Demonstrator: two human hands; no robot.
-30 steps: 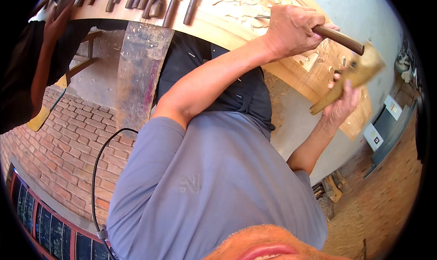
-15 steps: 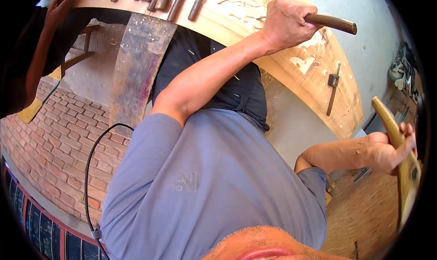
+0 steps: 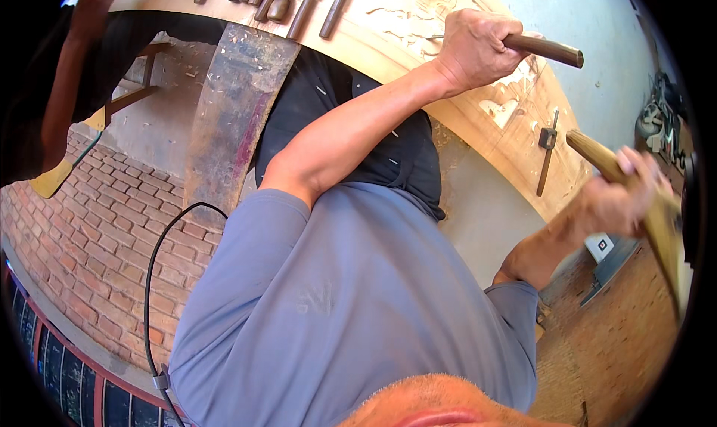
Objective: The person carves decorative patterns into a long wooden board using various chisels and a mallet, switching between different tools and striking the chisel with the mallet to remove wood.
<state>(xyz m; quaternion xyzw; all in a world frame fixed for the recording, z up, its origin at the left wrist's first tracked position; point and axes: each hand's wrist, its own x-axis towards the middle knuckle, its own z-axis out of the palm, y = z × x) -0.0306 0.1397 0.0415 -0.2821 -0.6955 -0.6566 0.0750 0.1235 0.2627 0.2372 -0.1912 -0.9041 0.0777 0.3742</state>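
Note:
My left hand [image 3: 478,50] is closed around a carving chisel by its dark round wooden handle [image 3: 551,50]. The handle sticks out to the right of the fist, and a short bit of the thin shank shows to its left. Under it lies a pale wooden board [image 3: 478,139] with carved relief and shavings. Off to the right, my right hand [image 3: 616,199] grips a long wooden club [image 3: 597,154] about its middle. The club is raised apart from the chisel, its narrower end pointing toward the board; its wider end is blurred near the picture's rim.
Several dark-handled carving tools [image 3: 305,12] lie along the board's near edge. A marking gauge [image 3: 547,139] rests at its right end. Another person's arm [image 3: 63,106] is at the far left. A black cable [image 3: 148,292] hangs above the brick floor [image 3: 97,233].
My right hand has swung the club up and leftward, toward the board. My left hand still holds the chisel and has barely moved; the whole view has shifted slightly.

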